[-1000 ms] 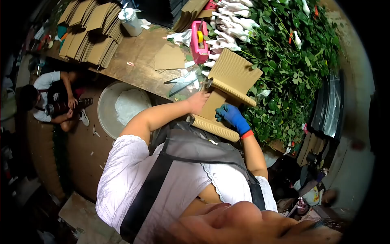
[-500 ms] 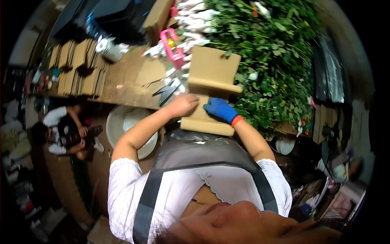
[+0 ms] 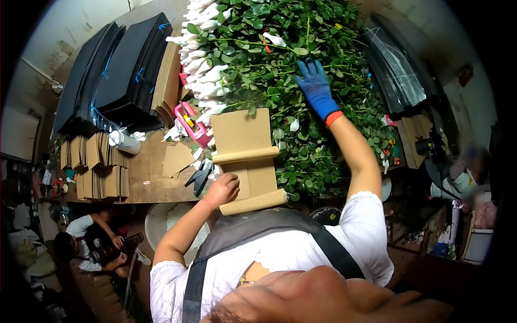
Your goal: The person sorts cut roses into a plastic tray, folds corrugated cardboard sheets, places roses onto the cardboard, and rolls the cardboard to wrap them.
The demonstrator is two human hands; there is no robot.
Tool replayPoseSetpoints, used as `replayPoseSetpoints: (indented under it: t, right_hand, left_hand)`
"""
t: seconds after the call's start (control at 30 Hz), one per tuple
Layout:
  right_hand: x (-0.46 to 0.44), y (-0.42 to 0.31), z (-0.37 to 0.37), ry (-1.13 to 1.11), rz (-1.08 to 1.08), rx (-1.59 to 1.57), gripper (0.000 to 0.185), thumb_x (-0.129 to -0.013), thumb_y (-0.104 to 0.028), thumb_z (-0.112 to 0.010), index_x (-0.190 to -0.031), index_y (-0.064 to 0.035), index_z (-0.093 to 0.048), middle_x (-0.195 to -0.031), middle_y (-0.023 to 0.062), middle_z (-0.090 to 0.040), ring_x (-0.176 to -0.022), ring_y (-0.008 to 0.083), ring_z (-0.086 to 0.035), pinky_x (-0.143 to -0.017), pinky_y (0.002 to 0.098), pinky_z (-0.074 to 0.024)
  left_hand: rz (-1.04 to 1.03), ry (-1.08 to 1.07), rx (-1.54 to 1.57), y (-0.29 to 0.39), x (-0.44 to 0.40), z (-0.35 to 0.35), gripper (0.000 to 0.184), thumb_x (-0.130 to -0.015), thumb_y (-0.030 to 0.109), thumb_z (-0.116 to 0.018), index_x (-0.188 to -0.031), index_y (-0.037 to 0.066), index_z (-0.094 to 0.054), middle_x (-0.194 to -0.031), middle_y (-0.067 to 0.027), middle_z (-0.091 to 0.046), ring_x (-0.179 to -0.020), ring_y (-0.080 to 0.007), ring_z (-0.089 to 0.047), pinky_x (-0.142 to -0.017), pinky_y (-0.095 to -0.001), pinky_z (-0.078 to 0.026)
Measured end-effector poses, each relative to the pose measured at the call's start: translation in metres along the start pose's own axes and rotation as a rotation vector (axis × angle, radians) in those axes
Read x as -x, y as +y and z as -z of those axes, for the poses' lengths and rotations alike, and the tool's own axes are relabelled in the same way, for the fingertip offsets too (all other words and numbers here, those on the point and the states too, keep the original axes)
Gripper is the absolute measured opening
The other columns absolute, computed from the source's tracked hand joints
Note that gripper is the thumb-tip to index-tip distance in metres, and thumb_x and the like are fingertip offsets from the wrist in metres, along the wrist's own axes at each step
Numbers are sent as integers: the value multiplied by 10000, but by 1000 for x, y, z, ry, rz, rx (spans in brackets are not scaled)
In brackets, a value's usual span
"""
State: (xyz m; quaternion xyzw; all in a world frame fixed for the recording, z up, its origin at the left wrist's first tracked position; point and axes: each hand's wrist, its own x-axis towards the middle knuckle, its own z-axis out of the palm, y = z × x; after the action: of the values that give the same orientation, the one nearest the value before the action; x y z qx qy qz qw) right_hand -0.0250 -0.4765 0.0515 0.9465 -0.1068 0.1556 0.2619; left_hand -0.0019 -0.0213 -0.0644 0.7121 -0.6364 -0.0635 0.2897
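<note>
A round tub (image 3: 152,225) is located below the front edge of the bench (image 3: 148,180), with a seated person (image 3: 89,242) to its left, both hands on a dark cylinder (image 3: 110,250). The corrugated cardboard (image 3: 240,129) lies at the front edge of the bench, its near roll (image 3: 253,203) nearest the apron (image 3: 253,231). The left hand (image 3: 223,189), bare, is placed at the left side of the cardboard, fingers curled together; whether they clamp the edge cannot be told. Black shears (image 3: 199,180) are positioned just beyond and left of this hand. A second roll (image 3: 246,155) crosses the cardboard, and a flat ribbed panel extends beyond it. Left of the panel are a loose cardboard piece (image 3: 176,160) and a pink tape dispenser (image 3: 191,125). Cardboard stacks (image 3: 102,180) and a white container (image 3: 125,142) occupy the left part of the bench. The right hand (image 3: 316,87), in a blue glove, is on the leafy stems (image 3: 301,161), fingers spread apart. White-wrapped heads (image 3: 202,81) line the left side of the stems. Black sheet stacks (image 3: 126,70) stand toward the far left corner.
</note>
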Motion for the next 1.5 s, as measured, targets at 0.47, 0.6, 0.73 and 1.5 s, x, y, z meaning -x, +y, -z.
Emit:
replayPoseSetpoints:
  t: [0.47,0.6,0.73,1.5]
  right_hand:
    - [153,-3,152,104,-51,-1015,211,-821,-94,-666,-1030,-119,-687,-966,88,-709,-857,267,-687,-822,369,-547]
    - [207,-113,101,-389,116,-955,277,-770,-138,-708,-1032,-226,-691,-951,71,-698,-862,277,-676,-727,363,-548]
    - [232,-154,61,-766,196,-768,256,-798,-316,-666,-1035,-220,-671,-1019,83,-696,-941,298,-667,-794,419,-535]
    - [128,31,93,394,-208,-797,428,-807,41,-536,-1179,-131,-661,-1075,109,-691,-968,287,-656,-884,378,-529]
  left_hand:
    - [136,-104,96,-16,14,-9,608,-715,386,-818,-1173,40,-620,-1226,-117,-607,-1229,-396,-501,-1137,-554,-244]
    - [337,9,394,-18,22,-15,879,-654,456,-860,-1346,55,-498,-1295,-127,-593,-1288,-382,-464,-1177,-563,-132]
    - [193,-109,245,-13,17,-6,471,-749,358,-807,-1160,159,-688,-1272,-106,-603,-1280,-377,-465,-1134,-627,-162]
    - [75,-285,162,-12,8,8,319,-770,311,-774,-1065,194,-746,-1407,-127,-503,-1315,-448,-394,-1083,-515,-349]
